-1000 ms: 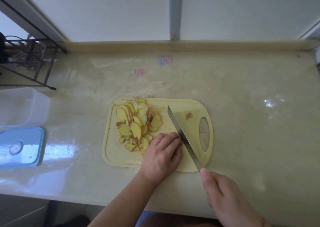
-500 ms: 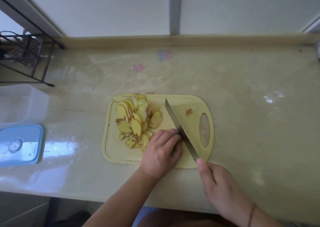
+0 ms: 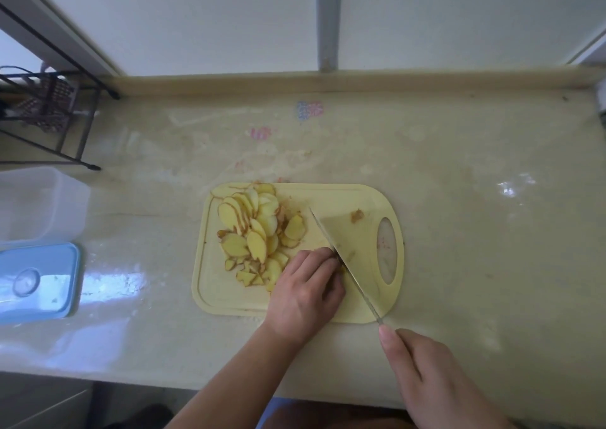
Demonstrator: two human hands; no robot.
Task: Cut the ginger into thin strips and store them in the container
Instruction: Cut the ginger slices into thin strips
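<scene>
Your left hand point(image 3: 303, 292) curls over the last ginger piece, hidden beneath it, beside the slices point(image 3: 254, 231) at frame centre. Your right hand point(image 3: 426, 376) grips the knife point(image 3: 344, 258); its blade touches your knuckles, so any slip cuts fingers.

A glossy cream stone bench point(image 3: 459, 172) fills the view, streaked with pale smears and catching bright glints of light on its right side. Faded pink and blue marks point(image 3: 310, 109) show near its back edge. A raised lip point(image 3: 360, 82) runs along the back, below frosted window panes point(image 3: 196, 18) split by a grey upright point(image 3: 327, 18). A black wire rack point(image 3: 49, 113) stands at far left.
</scene>
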